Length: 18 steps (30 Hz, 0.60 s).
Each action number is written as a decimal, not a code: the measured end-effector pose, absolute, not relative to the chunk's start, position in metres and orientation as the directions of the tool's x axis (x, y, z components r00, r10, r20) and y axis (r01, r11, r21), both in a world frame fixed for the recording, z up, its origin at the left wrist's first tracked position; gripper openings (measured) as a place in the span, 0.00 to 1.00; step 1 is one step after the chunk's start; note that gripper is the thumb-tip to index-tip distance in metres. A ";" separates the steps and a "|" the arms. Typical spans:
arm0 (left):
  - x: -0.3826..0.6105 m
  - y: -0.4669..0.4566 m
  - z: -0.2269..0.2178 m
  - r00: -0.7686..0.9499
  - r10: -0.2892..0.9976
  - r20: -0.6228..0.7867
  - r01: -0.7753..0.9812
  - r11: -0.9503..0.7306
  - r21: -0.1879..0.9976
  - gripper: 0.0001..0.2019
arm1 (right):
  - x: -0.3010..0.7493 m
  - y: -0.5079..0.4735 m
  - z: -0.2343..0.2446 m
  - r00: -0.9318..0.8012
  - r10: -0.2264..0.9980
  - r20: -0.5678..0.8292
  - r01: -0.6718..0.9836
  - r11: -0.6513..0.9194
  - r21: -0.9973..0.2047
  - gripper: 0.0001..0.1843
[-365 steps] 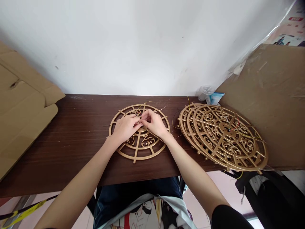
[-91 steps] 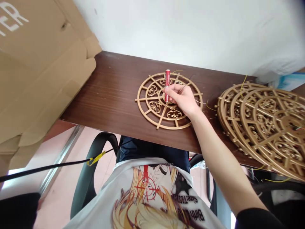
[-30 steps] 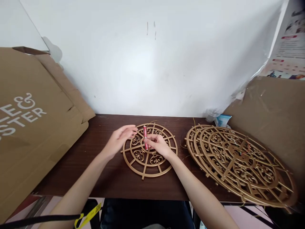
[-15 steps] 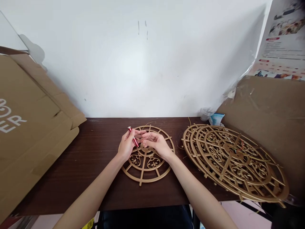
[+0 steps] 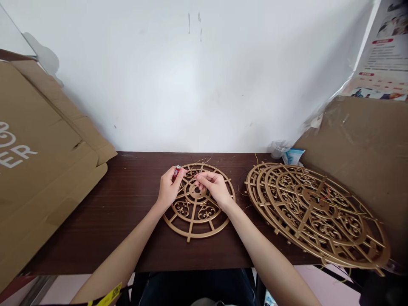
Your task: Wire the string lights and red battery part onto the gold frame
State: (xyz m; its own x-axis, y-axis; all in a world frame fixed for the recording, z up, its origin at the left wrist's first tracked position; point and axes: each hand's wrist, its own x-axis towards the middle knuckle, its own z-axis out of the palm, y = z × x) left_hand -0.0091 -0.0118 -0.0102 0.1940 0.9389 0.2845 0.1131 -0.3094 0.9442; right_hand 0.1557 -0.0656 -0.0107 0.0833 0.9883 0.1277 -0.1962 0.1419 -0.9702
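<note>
My left hand [image 5: 168, 187] is closed around a small red cylinder with a silver end [image 5: 176, 172], which looks like a battery. It is held upright above the left side of a round gold openwork frame [image 5: 188, 234]. My right hand [image 5: 215, 187] pinches thin wires [image 5: 199, 173] between thumb and fingertips, over the upper middle of this frame. The wires' loose ends stick up past the fingers. The frame lies flat on the dark wooden table [image 5: 127, 221], with scrollwork around its hub.
To the right, several similar gold frames [image 5: 299, 221] are stacked, with yellow and red wires on top. Behind them stand a clear plastic cup [image 5: 279, 148] and a blue-and-white packet [image 5: 293, 156]. Cardboard [image 5: 41, 170] leans in from the left, and a white wall [image 5: 153, 85] rises behind.
My left hand has turned, so the red cylinder stands more upright and less of it shows. My right hand has drawn slightly right, and its fingers now pinch the wires.
</note>
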 end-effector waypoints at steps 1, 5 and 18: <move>-0.009 -0.012 -0.009 0.220 0.931 0.292 0.132 -0.325 0.937 0.17 | 0.154 -0.066 -0.011 0.077 0.990 0.118 -0.187 0.130 -0.974 0.16; -0.004 -0.019 -0.005 0.374 0.900 0.224 0.094 -0.277 0.956 0.16 | 0.151 -0.065 -0.014 0.017 0.992 0.127 -0.165 0.128 -0.978 0.16; 0.001 -0.023 -0.003 0.401 0.902 0.160 0.042 -0.193 0.980 0.14 | 0.152 -0.063 -0.020 -0.007 0.993 0.117 -0.100 0.115 -0.988 0.17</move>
State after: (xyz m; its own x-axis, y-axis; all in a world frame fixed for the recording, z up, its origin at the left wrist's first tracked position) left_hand 0.0013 -0.0226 -0.0030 0.4011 0.9019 0.1602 0.0416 -0.1927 0.9804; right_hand 0.1521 -0.0634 -0.0198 -0.0067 0.9931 0.1167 -0.0996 0.1155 -0.9883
